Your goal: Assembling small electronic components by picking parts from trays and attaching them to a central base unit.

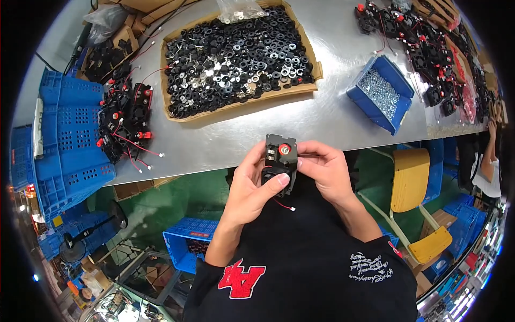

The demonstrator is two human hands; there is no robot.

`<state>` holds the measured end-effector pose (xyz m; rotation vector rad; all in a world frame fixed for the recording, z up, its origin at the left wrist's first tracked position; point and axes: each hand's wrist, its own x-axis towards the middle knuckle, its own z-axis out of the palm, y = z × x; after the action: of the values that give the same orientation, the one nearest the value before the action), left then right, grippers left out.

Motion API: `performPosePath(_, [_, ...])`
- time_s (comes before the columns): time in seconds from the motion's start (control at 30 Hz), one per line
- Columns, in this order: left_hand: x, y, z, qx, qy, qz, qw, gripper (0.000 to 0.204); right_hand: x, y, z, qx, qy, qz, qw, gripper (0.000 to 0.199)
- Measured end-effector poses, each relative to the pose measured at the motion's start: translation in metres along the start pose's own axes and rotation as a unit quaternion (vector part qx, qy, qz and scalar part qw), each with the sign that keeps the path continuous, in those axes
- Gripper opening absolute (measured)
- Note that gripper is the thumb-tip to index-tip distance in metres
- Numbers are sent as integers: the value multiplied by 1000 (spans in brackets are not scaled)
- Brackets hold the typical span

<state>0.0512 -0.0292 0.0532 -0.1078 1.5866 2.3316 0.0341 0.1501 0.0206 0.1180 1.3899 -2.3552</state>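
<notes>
Both my hands hold a small black plastic assembly (274,151) in front of my chest, just off the table's near edge. A round red part with a pale centre sits on its upper face, and a thin red wire with a white connector (292,209) dangles below. My left hand (249,188) wraps its left side, the thumb pressed across the front. The fingers of my right hand (324,169) close on its right edge; their tips are partly hidden behind it.
On the metal table (214,147) lies a cardboard tray (241,102) of black and silver rings. A blue bin (397,121) of small screws stands right of it. Similar black assemblies (126,115) are piled at left beside a blue crate (70,123), and more at far right. A yellow chair (410,180) stands right.
</notes>
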Motion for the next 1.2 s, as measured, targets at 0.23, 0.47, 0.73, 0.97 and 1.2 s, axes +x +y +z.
performPosePath(0.23, [0, -1, -4, -6, -16, -28, 999, 66, -1, 4, -2, 46, -10, 38, 998, 23])
performPosePath(0.47, [3, -7, -2, -18, 7, -48, 999, 64, -4, -4, -3, 82, 34, 88, 992, 20])
performPosePath(0.73, [0, -4, 7, -26, 11, -163, 986, 49, 1, 5, -7, 60, 24, 60, 996, 21])
performPosePath(0.97, [0, 13, -3, -43, -69, -241, 967, 58, 2, 8, -13, 36, -20, 28, 999, 22])
performPosePath(1.2, [4, -1, -8, -28, -3, -130, 991, 49, -2, 13, -3, 74, -10, -31, 997, 28])
